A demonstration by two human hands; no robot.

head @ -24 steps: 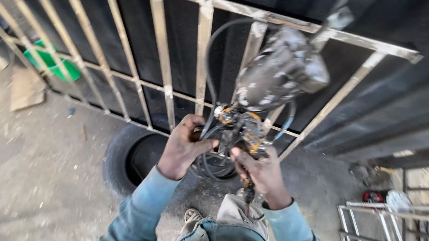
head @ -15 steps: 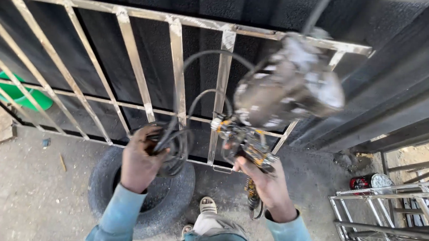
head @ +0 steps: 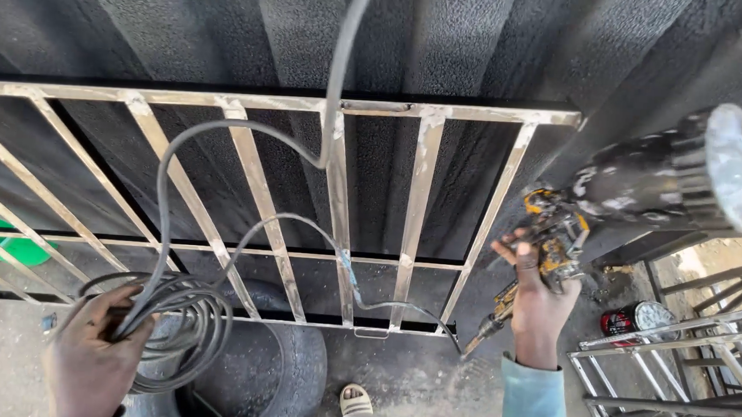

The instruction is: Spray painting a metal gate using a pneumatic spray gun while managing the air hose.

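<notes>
Gripping coiled hose (head: 180, 330), left hand (head: 92, 363) closed; right hand (head: 542, 300) clasps spray gun (head: 643, 193), trigger hidden.

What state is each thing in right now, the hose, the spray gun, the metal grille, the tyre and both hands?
Left hand: closed around the coiled hose.
Hose: partly coiled, the rest looping loose to the gun.
Right hand: gripping the spray gun handle.
Spray gun: raised, cup paint-spattered, lid on.
Metal grille: upright against the dark wall, bare metal.
Tyre: lying flat on the ground.
</notes>
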